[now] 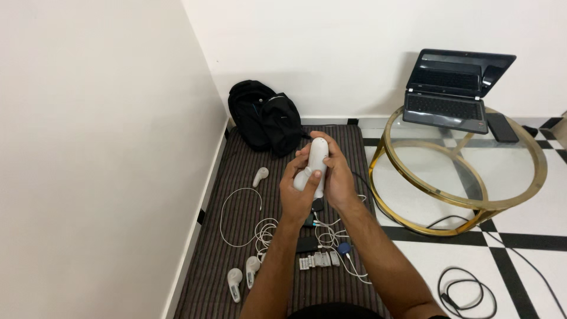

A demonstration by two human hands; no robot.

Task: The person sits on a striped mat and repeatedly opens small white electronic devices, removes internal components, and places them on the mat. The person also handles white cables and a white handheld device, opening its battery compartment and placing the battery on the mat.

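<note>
The white device (315, 162) stands upright at mid-scene above the striped mat (236, 248), gripped from both sides. The left hand (300, 192) wraps its lower part, thumb pressed on its front; the right hand (338, 177) clasps its back. Right of them stands a glass desk (531, 147) bearing a laptop (452, 88).

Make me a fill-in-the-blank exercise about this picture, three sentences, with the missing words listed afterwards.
1. Both hands, the left hand and the right hand, hold one ____ handheld device.
2. The open laptop rests on a round ____ table with a gold frame.
3. The black ____ sits in the corner against the wall.

Missing words: white; glass; backpack
</note>
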